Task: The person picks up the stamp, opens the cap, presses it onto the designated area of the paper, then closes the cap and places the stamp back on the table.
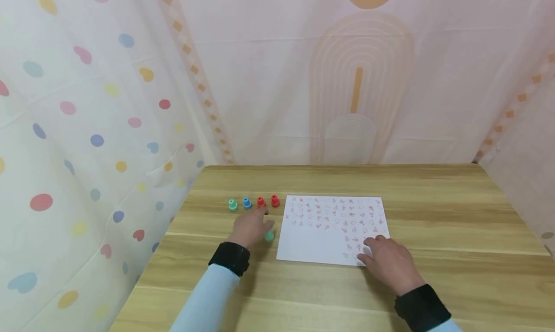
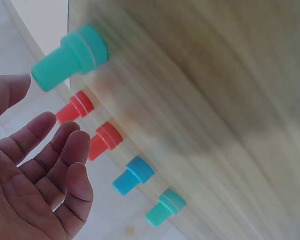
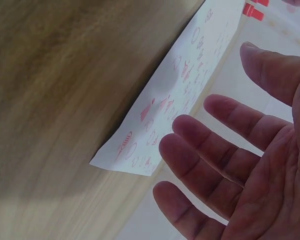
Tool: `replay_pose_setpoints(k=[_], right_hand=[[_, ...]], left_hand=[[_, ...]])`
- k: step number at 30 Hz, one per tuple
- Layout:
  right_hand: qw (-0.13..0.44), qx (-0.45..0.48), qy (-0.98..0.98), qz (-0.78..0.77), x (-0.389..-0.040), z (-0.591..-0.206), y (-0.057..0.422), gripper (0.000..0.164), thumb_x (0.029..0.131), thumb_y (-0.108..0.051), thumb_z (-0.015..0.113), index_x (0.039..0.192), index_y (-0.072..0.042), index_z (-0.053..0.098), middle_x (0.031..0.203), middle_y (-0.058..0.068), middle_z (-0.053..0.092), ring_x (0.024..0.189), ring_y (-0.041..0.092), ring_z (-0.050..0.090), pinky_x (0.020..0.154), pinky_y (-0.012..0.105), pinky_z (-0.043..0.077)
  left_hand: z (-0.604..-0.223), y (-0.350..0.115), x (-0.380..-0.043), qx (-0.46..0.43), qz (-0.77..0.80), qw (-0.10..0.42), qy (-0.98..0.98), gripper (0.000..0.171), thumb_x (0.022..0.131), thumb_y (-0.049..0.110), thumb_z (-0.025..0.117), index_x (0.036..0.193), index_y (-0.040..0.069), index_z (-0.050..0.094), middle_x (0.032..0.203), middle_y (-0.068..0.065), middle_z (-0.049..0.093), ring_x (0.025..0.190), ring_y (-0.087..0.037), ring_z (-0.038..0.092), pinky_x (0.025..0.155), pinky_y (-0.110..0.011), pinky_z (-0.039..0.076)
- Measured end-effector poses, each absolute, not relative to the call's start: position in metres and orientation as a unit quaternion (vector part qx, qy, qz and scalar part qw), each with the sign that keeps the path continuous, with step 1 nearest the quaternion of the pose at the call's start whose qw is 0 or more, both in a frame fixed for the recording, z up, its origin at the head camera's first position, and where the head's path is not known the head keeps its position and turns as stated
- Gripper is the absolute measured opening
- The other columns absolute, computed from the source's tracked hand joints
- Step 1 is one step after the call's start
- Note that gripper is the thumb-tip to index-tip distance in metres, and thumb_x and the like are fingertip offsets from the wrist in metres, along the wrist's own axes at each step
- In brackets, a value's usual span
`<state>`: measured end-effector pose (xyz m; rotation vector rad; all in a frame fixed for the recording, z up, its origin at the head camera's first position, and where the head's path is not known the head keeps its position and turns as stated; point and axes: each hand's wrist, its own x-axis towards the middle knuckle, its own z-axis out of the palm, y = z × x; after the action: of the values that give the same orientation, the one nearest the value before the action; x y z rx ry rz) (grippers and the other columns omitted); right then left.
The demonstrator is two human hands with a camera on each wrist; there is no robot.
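Note:
My left hand (image 1: 249, 227) hovers beside a green stamp (image 2: 72, 56) with its fingers loosely bent and nothing between them. That stamp stands upright on the table, left of a white sheet of paper (image 1: 308, 243). Rows of small red and faint prints cover the sheet's upper part and run down its right side. Over the sheet's lower right corner is my right hand (image 1: 393, 263), fingers relaxed and holding nothing. Beyond my left hand stands a row of stamps: another green stamp (image 1: 232, 205), a blue stamp (image 1: 247, 203), a red stamp (image 2: 106, 140) and a second red stamp (image 1: 275, 201).
Everything lies on a wood-grain table (image 1: 455, 216). A patterned curtain (image 1: 269, 81) hangs behind its far edge, and a dotted curtain (image 1: 86, 168) borders the left side. Both wrists wear a black band (image 1: 230, 258).

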<state>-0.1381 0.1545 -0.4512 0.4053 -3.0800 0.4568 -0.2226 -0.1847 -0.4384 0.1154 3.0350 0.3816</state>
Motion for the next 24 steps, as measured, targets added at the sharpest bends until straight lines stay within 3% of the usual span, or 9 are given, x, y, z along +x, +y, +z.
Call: replay_pose_setpoints(k=[4, 10, 18, 24], right_hand=[[0.004, 0.135, -0.98, 0.144, -0.139, -0.452, 0.154, 0.036, 0.088, -0.029, 0.075, 0.111, -0.001, 0.069, 0.101, 0.015, 0.067, 0.086, 0.032, 0.063, 0.072, 0.048, 0.052], [0.009, 0.14, -0.979, 0.147, -0.138, -0.453, 0.154, 0.034, 0.088, -0.028, 0.074, 0.11, -0.002, 0.069, 0.1, 0.015, 0.067, 0.086, 0.033, 0.064, 0.072, 0.049, 0.052], [0.012, 0.136, -0.981, 0.141, -0.138, -0.453, 0.153, 0.034, 0.088, -0.027, 0.075, 0.111, -0.002, 0.069, 0.099, 0.015, 0.067, 0.085, 0.032, 0.063, 0.071, 0.048, 0.052], [0.021, 0.139, -0.98, 0.137, -0.137, -0.453, 0.153, 0.033, 0.087, -0.026, 0.075, 0.109, -0.002, 0.07, 0.097, 0.014, 0.067, 0.081, 0.03, 0.063, 0.068, 0.046, 0.052]], left_hand=[[-0.434, -0.186, -0.233, 0.037, 0.13, 0.034, 0.99, 0.042, 0.095, 0.031, 0.068, 0.127, 0.004, 0.063, 0.112, -0.012, 0.068, 0.082, -0.022, 0.06, 0.075, -0.039, 0.054], [-0.424, -0.179, -0.246, 0.036, 0.133, 0.023, 0.99, 0.044, 0.097, 0.025, 0.065, 0.134, 0.003, 0.056, 0.124, -0.017, 0.063, 0.108, -0.032, 0.062, 0.092, -0.047, 0.05], [-0.425, -0.175, -0.274, 0.075, 0.058, -0.009, 0.995, 0.035, 0.095, 0.025, 0.068, 0.122, 0.003, 0.061, 0.103, -0.012, 0.067, 0.08, -0.023, 0.06, 0.079, -0.038, 0.054], [-0.423, -0.169, -0.286, 0.074, 0.037, 0.001, 0.997, 0.035, 0.094, 0.024, 0.07, 0.121, 0.003, 0.063, 0.103, -0.012, 0.069, 0.082, -0.023, 0.061, 0.081, -0.038, 0.055]])
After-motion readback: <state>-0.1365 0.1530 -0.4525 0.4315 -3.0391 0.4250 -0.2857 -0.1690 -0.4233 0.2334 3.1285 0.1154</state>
